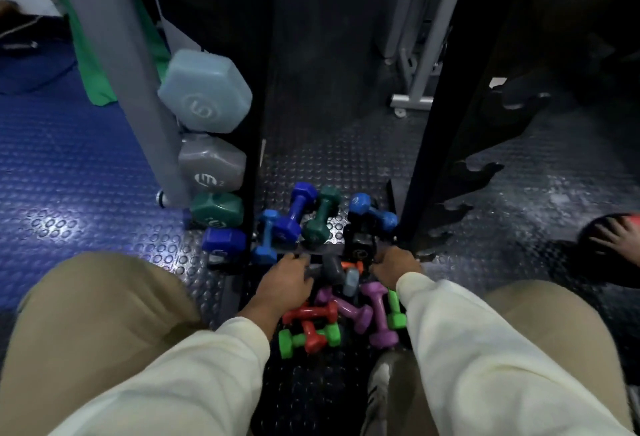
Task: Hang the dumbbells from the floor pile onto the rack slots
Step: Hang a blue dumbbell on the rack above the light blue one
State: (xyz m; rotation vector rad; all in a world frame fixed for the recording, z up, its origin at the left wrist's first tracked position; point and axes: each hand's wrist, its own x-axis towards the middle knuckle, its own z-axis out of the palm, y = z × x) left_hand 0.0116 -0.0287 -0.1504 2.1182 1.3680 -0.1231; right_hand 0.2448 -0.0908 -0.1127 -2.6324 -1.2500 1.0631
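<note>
A pile of small dumbbells lies on the floor between the rack's two uprights: blue (292, 212), teal (320, 216), light blue (372, 210), black (360, 248), purple (377, 314), red (310, 312), green (289, 342). My left hand (287, 280) reaches into the pile with fingers curled round the end of a dark grey dumbbell (332, 269). My right hand (394, 267) is down beside the black dumbbell, fingers curled into the pile and hidden. The left upright (256, 106) carries hung dumbbells: pale blue (204, 89), grey (211, 165), teal (216, 209), blue (223, 240). The right upright's slots (478, 172) hold nothing.
I crouch with both knees wide apart, a shoe (377, 390) just behind the pile. A grey post (131, 72) leans by the left upright. Another person's hand (620, 238) rests on a red and black object at the right edge. A grey machine frame (412, 100) stands behind.
</note>
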